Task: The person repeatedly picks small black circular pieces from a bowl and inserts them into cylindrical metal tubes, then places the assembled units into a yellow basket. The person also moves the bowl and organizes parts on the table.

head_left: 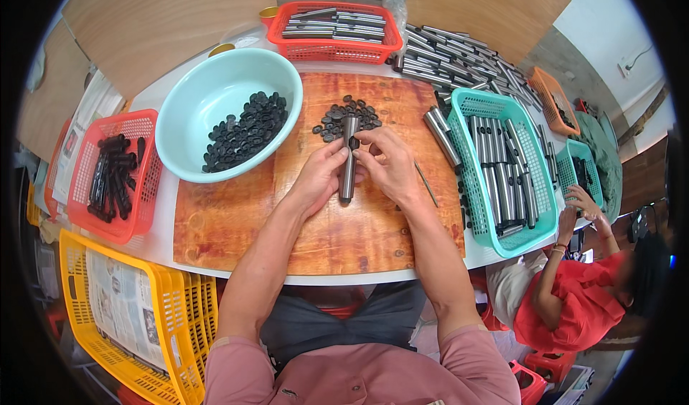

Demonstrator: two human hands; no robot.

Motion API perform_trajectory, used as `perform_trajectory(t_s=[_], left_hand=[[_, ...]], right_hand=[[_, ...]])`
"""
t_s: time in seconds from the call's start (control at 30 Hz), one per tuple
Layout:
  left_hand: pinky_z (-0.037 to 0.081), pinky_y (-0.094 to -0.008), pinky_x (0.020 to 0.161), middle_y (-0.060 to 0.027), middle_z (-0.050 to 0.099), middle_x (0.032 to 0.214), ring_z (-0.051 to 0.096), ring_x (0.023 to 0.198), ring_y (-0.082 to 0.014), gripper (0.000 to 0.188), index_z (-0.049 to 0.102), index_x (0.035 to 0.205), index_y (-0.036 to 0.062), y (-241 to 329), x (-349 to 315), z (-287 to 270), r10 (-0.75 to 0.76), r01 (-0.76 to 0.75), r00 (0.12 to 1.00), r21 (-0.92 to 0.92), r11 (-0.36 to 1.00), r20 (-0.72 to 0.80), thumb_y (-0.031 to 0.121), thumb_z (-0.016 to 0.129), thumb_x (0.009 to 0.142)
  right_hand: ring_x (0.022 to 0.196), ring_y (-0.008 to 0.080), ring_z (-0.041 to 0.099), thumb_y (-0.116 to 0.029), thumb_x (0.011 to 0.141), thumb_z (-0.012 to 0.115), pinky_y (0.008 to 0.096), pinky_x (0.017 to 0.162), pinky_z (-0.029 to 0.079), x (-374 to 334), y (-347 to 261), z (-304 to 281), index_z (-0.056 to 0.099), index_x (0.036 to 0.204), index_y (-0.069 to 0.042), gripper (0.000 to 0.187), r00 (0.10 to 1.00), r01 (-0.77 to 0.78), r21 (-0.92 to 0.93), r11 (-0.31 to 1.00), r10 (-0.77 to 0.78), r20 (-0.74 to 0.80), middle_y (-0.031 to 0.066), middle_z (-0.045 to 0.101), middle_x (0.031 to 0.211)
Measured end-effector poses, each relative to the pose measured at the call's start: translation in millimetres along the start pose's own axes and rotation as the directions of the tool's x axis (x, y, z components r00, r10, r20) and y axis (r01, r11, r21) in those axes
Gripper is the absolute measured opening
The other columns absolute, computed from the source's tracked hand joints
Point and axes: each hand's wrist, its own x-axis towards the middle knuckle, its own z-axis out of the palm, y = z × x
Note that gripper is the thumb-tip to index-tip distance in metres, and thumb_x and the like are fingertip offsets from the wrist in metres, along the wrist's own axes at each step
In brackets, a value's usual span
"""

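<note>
Over the wooden board [237, 225], my left hand [321, 174] is closed around a dark-ended metal tube [348, 179], which stands lengthwise away from me. My right hand [387, 162] is at the tube's upper part, thumb and fingertips pinching a small black piece [354, 144] against its side. Most of that piece is hidden by the fingers. Just beyond the tube lies a loose pile of small black oval pieces [334, 121]. To the right of my right hand rests a thin metal rod [426, 184].
A pale turquoise bowl [183, 111] holds many black pieces at the left. Metal tubes fill a red basket [337, 52] and a turquoise basket [517, 243]; more tubes [459, 57] lie heaped behind. Black parts fill another red basket [147, 190]. A person in red [574, 297] works at the right.
</note>
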Motion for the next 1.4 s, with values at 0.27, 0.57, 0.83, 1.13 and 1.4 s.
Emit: perform_trajectory(t_s=[0.27,0.57,0.83,1.13,1.4], left_hand=[[0.058,-0.0355,0.087,-0.0104,0.065,0.113,0.068,0.096,-0.0201,0.035,0.047,0.14,0.0007,-0.4,-0.4,0.6,0.011,-0.011,1.0,-0.003,1.0,-0.008,0.015,0.046,0.108],[0.058,-0.0343,0.082,-0.0087,0.064,0.107,0.067,0.091,-0.0182,0.025,0.053,0.123,0.0033,-3.2,1.1,-0.8,0.033,-0.033,0.999,-0.086,0.996,0.002,0.024,0.049,0.108],[0.056,-0.0304,0.068,-0.0066,0.064,0.099,0.065,0.081,-0.0155,0.028,0.055,0.119,0.0054,-4.6,1.3,1.0,0.048,-0.047,0.996,0.016,0.999,-0.073,0.029,0.045,0.109],[0.046,-0.0253,0.052,-0.0028,0.058,0.077,0.055,0.059,-0.0122,0.033,0.055,0.11,0.0083,0.2,-4.6,2.7,-0.134,0.134,0.991,-0.009,0.991,-0.015,0.038,0.041,0.108],[0.048,-0.0248,0.051,-0.0036,0.06,0.077,0.059,0.058,-0.0125,0.034,0.055,0.107,0.008,2.2,-6.0,5.5,-0.125,0.126,0.992,0.072,0.989,-0.015,0.041,0.045,0.109]], right_hand=[[0.081,0.026,0.068,-0.004,0.083,0.075,0.0349,0.067,0.056,-1.0,3.5,0.8,0.071,0.109,-0.004,0.026,0.991,0.129,-0.152,0.98,-0.135,-0.027,0.0102,0.067,0.093],[0.08,0.0271,0.069,-0.006,0.08,0.078,0.0364,0.069,0.055,-1.4,-0.7,1.7,0.073,0.105,-0.006,0.025,0.964,0.243,-0.289,0.926,-0.264,-0.038,0.0089,0.069,0.094],[0.082,0.0241,0.068,-0.007,0.079,0.078,0.0345,0.07,0.055,-5.1,-2.6,11.9,0.071,0.107,-0.006,0.028,0.994,0.098,-0.072,0.993,-0.101,-0.038,0.0095,0.067,0.093],[0.094,0.0143,0.067,-0.014,0.094,0.07,0.0307,0.086,0.053,2.1,9.3,8.6,0.061,0.122,0.006,0.035,0.879,-0.451,0.596,0.664,0.446,0.168,0.0124,0.071,0.105],[0.088,0.0126,0.066,-0.013,0.093,0.071,0.0294,0.084,0.052,3.4,3.0,3.0,0.061,0.121,0.004,0.034,0.826,-0.538,0.613,0.579,0.506,0.247,0.0092,0.072,0.1]])
